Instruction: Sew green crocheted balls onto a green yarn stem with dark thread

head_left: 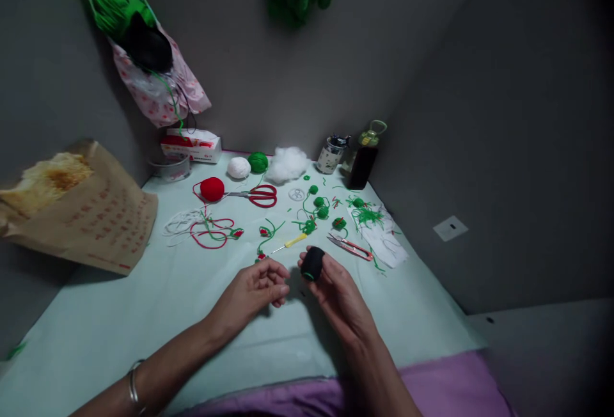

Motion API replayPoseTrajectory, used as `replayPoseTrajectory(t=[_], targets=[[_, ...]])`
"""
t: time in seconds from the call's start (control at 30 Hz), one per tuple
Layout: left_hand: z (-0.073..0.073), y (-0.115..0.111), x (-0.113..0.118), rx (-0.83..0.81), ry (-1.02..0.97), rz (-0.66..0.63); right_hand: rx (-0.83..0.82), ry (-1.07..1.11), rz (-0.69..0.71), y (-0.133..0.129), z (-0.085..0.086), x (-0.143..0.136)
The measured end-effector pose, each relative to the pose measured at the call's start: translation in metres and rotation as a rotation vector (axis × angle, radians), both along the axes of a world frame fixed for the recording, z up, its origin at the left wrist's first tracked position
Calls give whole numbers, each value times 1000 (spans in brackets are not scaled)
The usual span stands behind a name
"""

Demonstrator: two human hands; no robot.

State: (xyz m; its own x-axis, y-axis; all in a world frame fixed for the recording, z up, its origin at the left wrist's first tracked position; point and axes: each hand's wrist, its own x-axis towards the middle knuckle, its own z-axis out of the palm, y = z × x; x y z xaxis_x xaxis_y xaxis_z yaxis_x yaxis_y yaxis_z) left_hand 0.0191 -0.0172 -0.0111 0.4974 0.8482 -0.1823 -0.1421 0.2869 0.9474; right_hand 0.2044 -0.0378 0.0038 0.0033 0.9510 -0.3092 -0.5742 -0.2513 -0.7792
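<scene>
My right hand holds a small black spool-like object with a green rim between thumb and fingers, above the pale table. Just left of it, my left hand has loosely curled fingers with nothing visible between them. Beyond the hands lie a yellow-handled crochet hook, orange thread snips and small green and red crocheted pieces. Red-handled scissors rest beside a red yarn ball.
A brown paper bag with flatbread stands at left. White stuffing, a green yarn ball, a white yarn ball, a jar and a black phone are along the back. Pink bag hangs above.
</scene>
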Motion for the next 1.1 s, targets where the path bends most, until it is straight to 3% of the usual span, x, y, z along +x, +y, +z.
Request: replayPoseTrajectory(t=[0.17,0.47,0.6,0.77,0.97,1.1], targets=[[5,-14,4,107,84,137,101,-85,65,-16,2,-7],[17,-39,5,339,107,295,248,-420,38,-39,-8,-15],[13,-35,2,336,123,309,156,-273,100,-44,-3,-21],[9,-28,-21,263,60,318,49,1,256,-43,2,-24],[8,-38,-33,242,79,310,70,-70,222,-39,-7,-35],[6,-46,-27,340,195,238,133,-187,211,-37,-10,-42]])
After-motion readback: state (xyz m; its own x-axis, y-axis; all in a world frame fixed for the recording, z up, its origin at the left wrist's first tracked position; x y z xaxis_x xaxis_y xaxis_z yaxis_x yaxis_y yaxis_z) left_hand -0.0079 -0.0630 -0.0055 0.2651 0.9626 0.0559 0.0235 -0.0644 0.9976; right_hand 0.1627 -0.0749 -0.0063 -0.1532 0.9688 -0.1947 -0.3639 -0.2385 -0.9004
